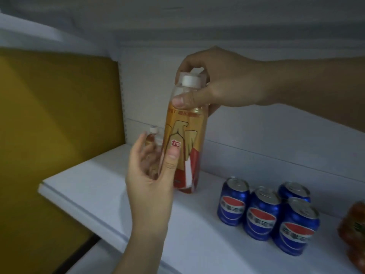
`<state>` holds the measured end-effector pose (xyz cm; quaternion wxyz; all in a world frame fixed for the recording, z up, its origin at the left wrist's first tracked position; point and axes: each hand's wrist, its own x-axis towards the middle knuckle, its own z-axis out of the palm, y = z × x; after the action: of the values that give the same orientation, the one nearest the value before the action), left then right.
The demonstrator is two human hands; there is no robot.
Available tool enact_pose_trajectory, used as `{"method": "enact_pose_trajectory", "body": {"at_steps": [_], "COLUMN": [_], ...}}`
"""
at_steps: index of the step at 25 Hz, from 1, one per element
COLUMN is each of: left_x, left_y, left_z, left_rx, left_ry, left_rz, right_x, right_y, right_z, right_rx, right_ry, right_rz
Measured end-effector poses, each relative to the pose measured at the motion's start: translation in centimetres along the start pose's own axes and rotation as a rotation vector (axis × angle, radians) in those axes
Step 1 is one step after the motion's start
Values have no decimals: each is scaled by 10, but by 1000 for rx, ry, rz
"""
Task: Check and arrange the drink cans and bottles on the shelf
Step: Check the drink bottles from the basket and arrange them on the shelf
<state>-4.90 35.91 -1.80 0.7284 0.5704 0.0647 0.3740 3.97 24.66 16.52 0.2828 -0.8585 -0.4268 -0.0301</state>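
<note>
A white shelf [94,186] stands against a white back wall, with a yellow panel [59,115] at the left. The right hand [217,82] grips one tall bottle [183,147] near its white cap [190,81]; the left hand [152,175] holds its lower part. One smaller bottle [153,135] stands behind it. Four blue cans [262,212] stand close together at the right.

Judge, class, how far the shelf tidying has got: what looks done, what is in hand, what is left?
Looks done: four blue cans stand upright, grouped on the white shelf. In hand: the right hand grips the orange bottle near its white cap, the left hand holds its lower body. Left: setting it down, probably beside the smaller bottle behind, and checking the orange-brown bottle at the right edge.
</note>
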Motion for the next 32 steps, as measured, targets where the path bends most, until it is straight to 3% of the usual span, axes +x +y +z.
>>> {"method": "enact_pose_trajectory", "body": {"at_steps": [2,4,5,10,14,32], "left_x": [17,30,36,61,71,74], "left_y": [-14,-25,-30,-54,-73,-96], "left_z": [-28,-47,-55,-81,-84,-61], "left_rx": [-94,-384,-465,-461,-518,-213], "left_ry": [167,186,194,333,327,277], "left_rz": [-256,-502,-544,-578,-703,-695], "right_x": [36,68,82,133,158,164], "right_y": [-1,-2,-3,9,35,62], "right_z": [24,50,64,123,152,177], "right_rx": [36,27,18,-5,-188,-294], "right_ry": [29,46,47,-14,-100,-202], "right_rz": [-12,-24,-30,-4,11,187]}}
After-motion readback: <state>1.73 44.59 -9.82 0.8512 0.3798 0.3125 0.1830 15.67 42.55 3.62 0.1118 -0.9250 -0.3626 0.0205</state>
